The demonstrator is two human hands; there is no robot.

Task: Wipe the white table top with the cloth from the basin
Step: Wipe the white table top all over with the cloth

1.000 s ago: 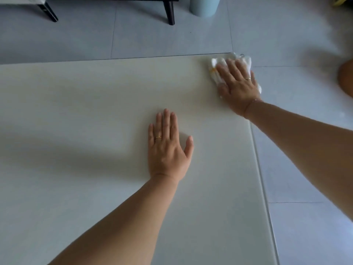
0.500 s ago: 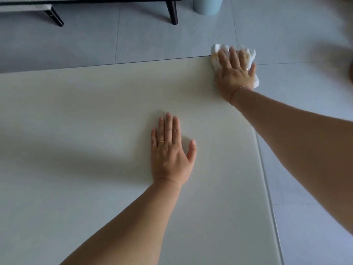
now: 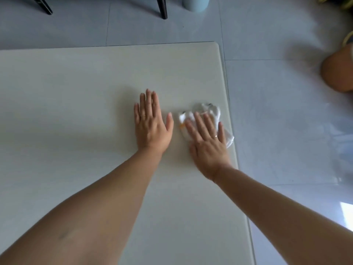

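Observation:
The white table top (image 3: 76,111) fills the left and middle of the view. A crumpled white cloth (image 3: 212,113) with a small orange mark lies near the table's right edge. My right hand (image 3: 207,144) presses flat on the cloth, fingers spread, covering its near part. My left hand (image 3: 150,127) rests palm down on the bare table just left of the cloth, holding nothing.
The table's right edge (image 3: 232,131) runs beside grey floor tiles. An orange rounded object (image 3: 338,71) sits on the floor at the far right. A pale blue bin (image 3: 195,3) and dark furniture legs (image 3: 162,8) stand beyond the far edge.
My right hand has drawn the cloth from the table's far right corner back toward me along the right edge. The left hand stays planted on the table.

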